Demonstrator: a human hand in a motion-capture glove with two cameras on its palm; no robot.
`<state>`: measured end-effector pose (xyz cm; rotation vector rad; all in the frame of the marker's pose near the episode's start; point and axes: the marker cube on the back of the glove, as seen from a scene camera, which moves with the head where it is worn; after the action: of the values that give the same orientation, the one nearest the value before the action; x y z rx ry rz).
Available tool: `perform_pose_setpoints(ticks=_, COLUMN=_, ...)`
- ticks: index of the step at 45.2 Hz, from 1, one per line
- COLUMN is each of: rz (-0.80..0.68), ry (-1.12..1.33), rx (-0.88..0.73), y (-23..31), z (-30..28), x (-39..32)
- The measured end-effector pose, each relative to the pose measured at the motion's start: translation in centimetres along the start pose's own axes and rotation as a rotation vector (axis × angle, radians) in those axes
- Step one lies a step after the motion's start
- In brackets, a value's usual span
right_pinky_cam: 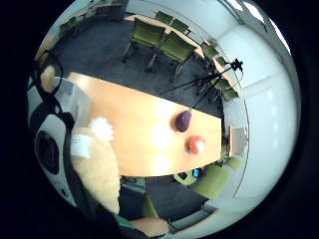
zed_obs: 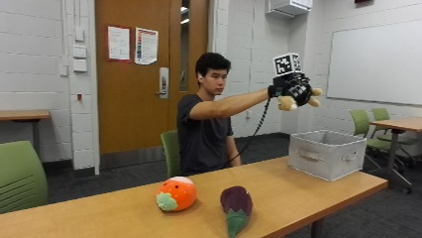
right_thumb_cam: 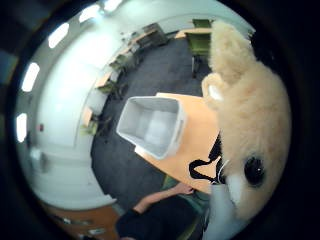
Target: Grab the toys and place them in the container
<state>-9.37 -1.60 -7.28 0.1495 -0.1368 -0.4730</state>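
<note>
A person sits behind a wooden table [zed_obs: 290,191] and holds the gloved right hand [zed_obs: 292,89] out high, above and a little short of a grey fabric container [zed_obs: 326,153]. That hand grips a tan plush animal [zed_obs: 298,101], whose fur fills the edge of both palm views [right_thumb_cam: 250,115] [right_pinky_cam: 97,167]. The container [right_thumb_cam: 152,125] looks empty from above. On the table lie an orange round plush toy [zed_obs: 177,194] [right_pinky_cam: 196,144] and a purple eggplant plush toy [zed_obs: 235,203] [right_pinky_cam: 183,121].
Green chairs [zed_obs: 20,176] stand at the near left and at the far right beside another table [zed_obs: 402,124]. A tripod [right_pinky_cam: 209,82] stands on the carpet beyond the table. The person's bare hand [right_thumb_cam: 180,189] is down at the table edge.
</note>
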Motion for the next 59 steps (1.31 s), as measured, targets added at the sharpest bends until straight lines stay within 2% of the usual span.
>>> perform_pose_setpoints(ticks=2, rz=0.139, ry=0.047, rx=0.0, y=-2.6, z=0.6, x=-2.4)
perform_pose_setpoints(ticks=4, rz=0.185, ry=0.058, rx=-0.002, y=-4.5, z=1.2, x=-4.7)
perform_pose_setpoints(ticks=9, rz=0.058, ry=0.085, rx=-0.004, y=-7.4, z=2.9, x=-9.1)
perform_pose_setpoints(ticks=14, rz=-0.072, ry=-0.002, rx=-0.004, y=-10.1, z=4.8, x=-7.0)
perform_pose_setpoints(ticks=23, rz=-0.101, ry=-0.072, rx=-0.029, y=-12.1, z=7.8, x=-10.7)
perform_pose_setpoints(ticks=27, rz=-0.088, ry=0.102, rx=-0.146, y=-11.9, z=10.0, x=-8.8)
perform_pose_setpoints(ticks=31, rz=0.061, ry=0.004, rx=-0.28, y=-11.8, z=11.2, x=-8.7)
perform_pose_setpoints(ticks=36, rz=-0.013, ry=-0.067, rx=-0.222, y=-10.9, z=10.8, x=-7.4)
perform_pose_setpoints(ticks=44, rz=-0.054, ry=0.085, rx=-0.213, y=-9.3, z=9.5, x=-10.8)
perform_pose_setpoints(ticks=49, rz=0.101, ry=0.12, rx=-0.184, y=-8.1, z=7.6, x=-7.3)
perform_pose_setpoints(ticks=51, rz=0.104, ry=0.106, rx=-0.184, y=-7.0, z=6.6, x=-5.3)
perform_pose_setpoints(ticks=56, rz=-0.006, ry=0.059, rx=-0.194, y=-3.7, z=4.5, x=0.0)
perform_pose_setpoints(ticks=59, rz=0.116, ry=0.118, rx=-0.18, y=-2.2, z=3.6, x=4.5)
